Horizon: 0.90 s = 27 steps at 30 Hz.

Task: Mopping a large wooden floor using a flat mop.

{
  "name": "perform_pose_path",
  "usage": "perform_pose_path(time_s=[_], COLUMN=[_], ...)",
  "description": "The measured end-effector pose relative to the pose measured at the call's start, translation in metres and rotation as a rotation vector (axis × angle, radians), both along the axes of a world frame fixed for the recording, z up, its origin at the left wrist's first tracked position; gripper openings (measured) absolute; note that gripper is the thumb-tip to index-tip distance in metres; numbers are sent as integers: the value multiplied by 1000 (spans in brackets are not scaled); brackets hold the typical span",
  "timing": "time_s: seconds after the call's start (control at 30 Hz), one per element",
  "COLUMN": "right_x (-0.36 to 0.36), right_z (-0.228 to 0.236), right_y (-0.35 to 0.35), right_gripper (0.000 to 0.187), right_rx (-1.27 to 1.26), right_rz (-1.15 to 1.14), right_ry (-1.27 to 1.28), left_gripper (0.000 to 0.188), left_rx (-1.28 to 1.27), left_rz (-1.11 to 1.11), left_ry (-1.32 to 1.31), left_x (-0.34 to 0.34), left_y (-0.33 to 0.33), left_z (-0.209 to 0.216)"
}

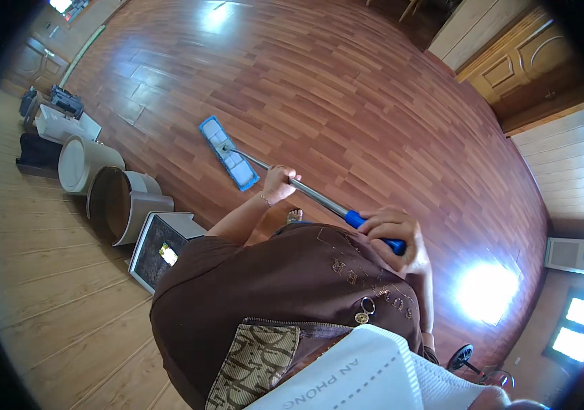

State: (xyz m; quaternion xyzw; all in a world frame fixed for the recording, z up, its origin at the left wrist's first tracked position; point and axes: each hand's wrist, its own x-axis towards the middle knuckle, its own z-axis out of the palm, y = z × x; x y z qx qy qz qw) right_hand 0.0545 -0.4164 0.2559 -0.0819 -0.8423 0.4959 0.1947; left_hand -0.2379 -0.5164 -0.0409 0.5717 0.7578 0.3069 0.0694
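Observation:
A flat mop crosses the middle of the view, its metal pole (323, 199) slanting from upper left to lower right. Its blue-edged white mop head (229, 153) lies on the wood-look floor (347, 82). Partway down the pole, my left hand (279, 184) is closed around the metal. My right hand (394, 236) wraps the blue grip (355, 219) at the pole's upper end, close to my body. Part of the grip is hidden under its fingers.
Along the left wall stand a dark-topped cabinet (162, 247), a round brown bin (109, 205), a pale round container (80, 164) and a white box (56, 125). A wooden door (521, 58) is at the far right. A black wheel (461, 357) shows at the lower right.

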Motion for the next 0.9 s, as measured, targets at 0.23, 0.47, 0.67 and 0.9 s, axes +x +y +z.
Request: perform_pose_path(time_s=[0.23,0.47,0.67,0.9], right_x=[33,30,35,27], right_z=[62,123,130,121], right_y=[5,0,-4,-12], right_gripper=[14,34,40,43], right_rx=[226,377,347,222], right_rz=[-1,170,216,444], right_ry=[159,326,453,514], left_gripper=[38,32,31,35], left_rx=[172,156,85,84], left_rz=[-236,-519,-751,-931], left_ry=[-82,-247,-464,-695], left_x=[69,139,196,230], left_y=[51,97,121,112], left_z=[48,86,99,92])
